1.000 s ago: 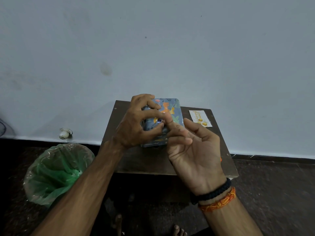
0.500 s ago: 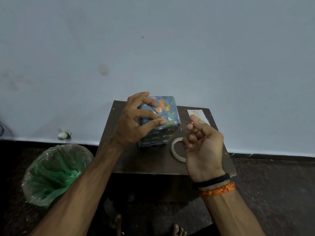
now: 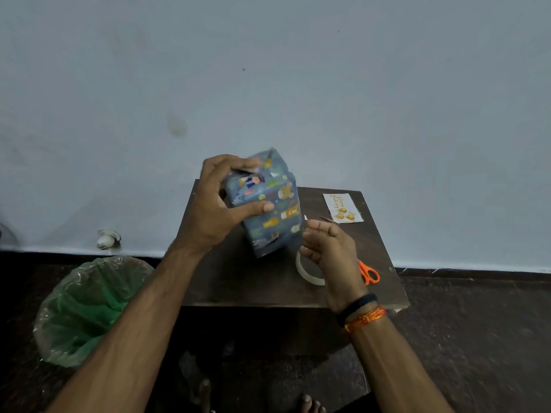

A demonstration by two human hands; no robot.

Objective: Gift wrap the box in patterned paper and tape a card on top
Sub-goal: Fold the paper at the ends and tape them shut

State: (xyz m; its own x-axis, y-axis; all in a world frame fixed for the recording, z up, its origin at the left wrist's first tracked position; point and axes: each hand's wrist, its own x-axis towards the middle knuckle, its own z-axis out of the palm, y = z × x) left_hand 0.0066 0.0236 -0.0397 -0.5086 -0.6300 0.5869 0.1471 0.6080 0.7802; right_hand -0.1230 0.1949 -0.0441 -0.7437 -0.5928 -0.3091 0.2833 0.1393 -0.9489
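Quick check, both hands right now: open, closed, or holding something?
Left hand: grips the wrapped box, tilted.
Right hand: fingers loosely curled beside the box; cannot tell whether it holds anything.

The right hand (image 3: 329, 248) hides the 3 o'clock part of the tape roll (image 3: 307, 274) and most of the orange scissors (image 3: 369, 274). The writing on the card (image 3: 343, 208) is too small to read. The left hand (image 3: 220, 204) covers the 9 o'clock side of the wrapped box (image 3: 268, 204).

A plain home room: bare wall (image 3: 298, 84) beyond the hands, low table (image 3: 253, 281) under them, lined bin (image 3: 86, 311) left.
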